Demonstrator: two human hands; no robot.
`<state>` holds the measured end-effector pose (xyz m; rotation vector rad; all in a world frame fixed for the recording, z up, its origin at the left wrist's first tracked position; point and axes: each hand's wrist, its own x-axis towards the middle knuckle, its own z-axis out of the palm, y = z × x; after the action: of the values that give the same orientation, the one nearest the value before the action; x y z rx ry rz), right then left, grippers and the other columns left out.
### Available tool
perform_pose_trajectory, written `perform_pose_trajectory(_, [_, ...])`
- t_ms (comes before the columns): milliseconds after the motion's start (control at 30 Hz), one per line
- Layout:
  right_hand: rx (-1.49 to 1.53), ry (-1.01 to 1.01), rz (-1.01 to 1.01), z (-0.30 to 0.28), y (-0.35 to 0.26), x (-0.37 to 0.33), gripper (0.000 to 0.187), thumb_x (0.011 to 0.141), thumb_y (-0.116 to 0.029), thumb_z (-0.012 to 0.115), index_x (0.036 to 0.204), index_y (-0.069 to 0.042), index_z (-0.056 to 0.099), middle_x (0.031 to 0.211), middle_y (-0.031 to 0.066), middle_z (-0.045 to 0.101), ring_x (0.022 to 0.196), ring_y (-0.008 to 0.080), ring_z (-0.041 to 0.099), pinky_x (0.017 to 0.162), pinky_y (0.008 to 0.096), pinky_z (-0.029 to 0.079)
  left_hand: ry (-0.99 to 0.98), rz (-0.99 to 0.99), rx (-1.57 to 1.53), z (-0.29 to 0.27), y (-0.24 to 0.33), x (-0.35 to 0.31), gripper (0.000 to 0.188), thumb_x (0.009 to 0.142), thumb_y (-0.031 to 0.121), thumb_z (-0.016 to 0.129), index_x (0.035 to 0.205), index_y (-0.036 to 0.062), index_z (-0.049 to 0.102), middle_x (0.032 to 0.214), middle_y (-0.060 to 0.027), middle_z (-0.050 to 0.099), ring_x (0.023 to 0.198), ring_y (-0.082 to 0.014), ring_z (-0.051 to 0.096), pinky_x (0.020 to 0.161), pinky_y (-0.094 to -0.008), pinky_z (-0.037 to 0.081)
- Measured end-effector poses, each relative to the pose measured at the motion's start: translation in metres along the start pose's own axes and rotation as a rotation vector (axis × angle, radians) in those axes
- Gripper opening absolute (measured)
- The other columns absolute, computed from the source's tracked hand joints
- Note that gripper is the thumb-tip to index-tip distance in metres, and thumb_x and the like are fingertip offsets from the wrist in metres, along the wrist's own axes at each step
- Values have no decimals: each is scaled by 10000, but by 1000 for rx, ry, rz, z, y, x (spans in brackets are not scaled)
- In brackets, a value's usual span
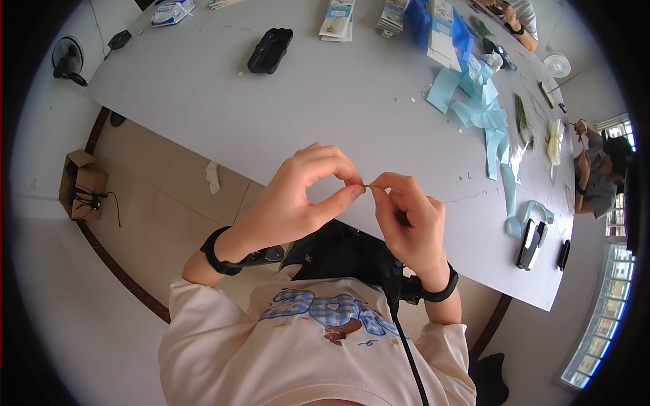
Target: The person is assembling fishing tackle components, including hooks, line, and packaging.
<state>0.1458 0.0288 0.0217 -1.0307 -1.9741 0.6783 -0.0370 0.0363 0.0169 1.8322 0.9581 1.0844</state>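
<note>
Close together over the table's near edge, both my hands pinch a thin, brownish strand [366,187] between their fingertips. My left hand [308,186] holds it between thumb and index finger, the other fingers loosely curved. My right hand [413,220] grips it from the other side with thumb and bent index finger, the rest curled in. The strand is too small to tell whether it is thread or wire. A fine, pale line [467,197] lies on the table to the right of my right hand.
On the grey table [325,101] are a black tray [270,51], crumpled light-blue ribbon [484,111], a stapler [531,245], a pale-yellow bundle [555,142], green stems [521,115] and card packs [336,19]. Another person [599,169] sits at right; someone's hands [508,13] work at the far right.
</note>
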Motion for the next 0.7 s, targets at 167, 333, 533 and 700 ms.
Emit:
perform_pose_trajectory(167, [-5,-6,4,0,0,0,190,760,69,573,916,-32,533,457,24,387,362,131,394,391,228,329,25,4,-12,0,0,0,39,741,-3,587,778,5,577,797,-55,575,783,-174,509,726,-279,393])
perform_pose_trajectory(333, [13,24,6,5,2,-2,182,760,61,583,908,-34,535,452,15,379,354,119,385,383,228,321,41,29,-3,1,2,0,40,735,-9,591,764,7,568,787,-58,567,773,-173,509,707,-278,388])
perform_pose_trajectory(533, [-62,9,107,-9,-4,3,165,749,16,625,895,-37,571,545,23,489,473,145,448,458,257,374,126,125,212,1,4,-1,84,692,-24,632,741,20,581,756,-53,561,746,-196,503,707,-288,381])
perform_pose_trajectory(700, [-139,86,-62,-7,-4,11,161,726,-24,656,880,-34,611,732,31,590,704,210,504,632,303,418,151,220,449,1,6,-4,126,646,-15,692,708,39,596,742,-29,557,736,-201,496,732,-307,355])
